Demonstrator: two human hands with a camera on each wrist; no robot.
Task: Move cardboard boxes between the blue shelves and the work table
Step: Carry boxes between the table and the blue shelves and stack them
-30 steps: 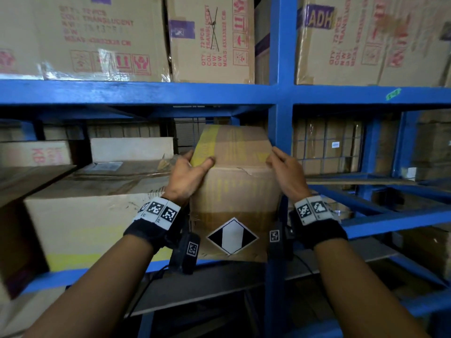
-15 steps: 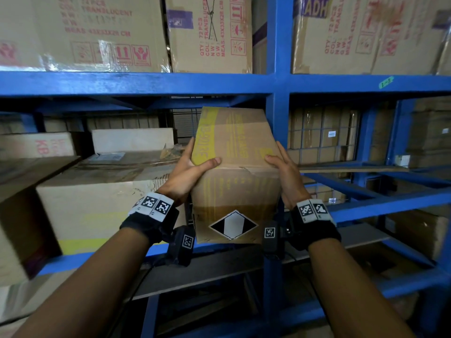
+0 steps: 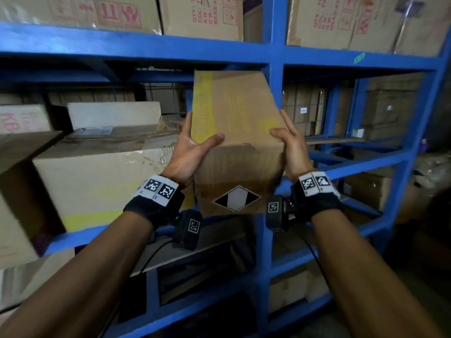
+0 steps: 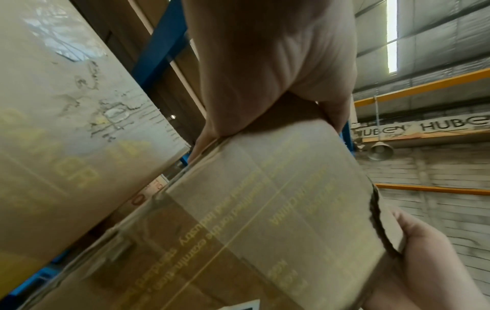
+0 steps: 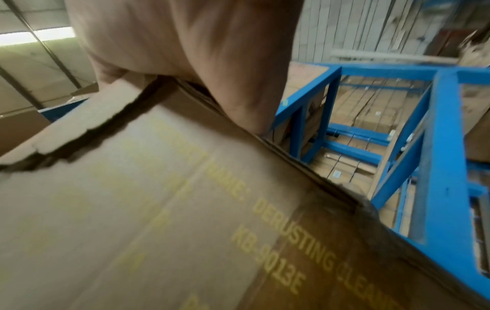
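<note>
A tall cardboard box (image 3: 238, 142) with yellow print and a black-and-white diamond label hangs tilted in front of the blue shelves (image 3: 271, 52), its base clear of the shelf beam. My left hand (image 3: 192, 147) grips its left side, thumb over the front edge. My right hand (image 3: 289, 142) grips the right side, thumb on top. The left wrist view shows the box (image 4: 265, 220) with my left hand (image 4: 265, 69) clamped on its edge. In the right wrist view, yellow lettering runs across the box (image 5: 185, 209) under my right hand (image 5: 191, 52).
A large taped box (image 3: 102, 176) sits on the shelf just left of the held one, with more boxes behind it. Big cartons (image 3: 202, 18) fill the upper shelf. A blue upright (image 3: 264, 240) stands right behind the held box. The right bay (image 3: 366, 142) is mostly bare.
The box has come out of the shelf bay towards me and risen, tilting its top back. Both hands kept their hold and moved up with it.
</note>
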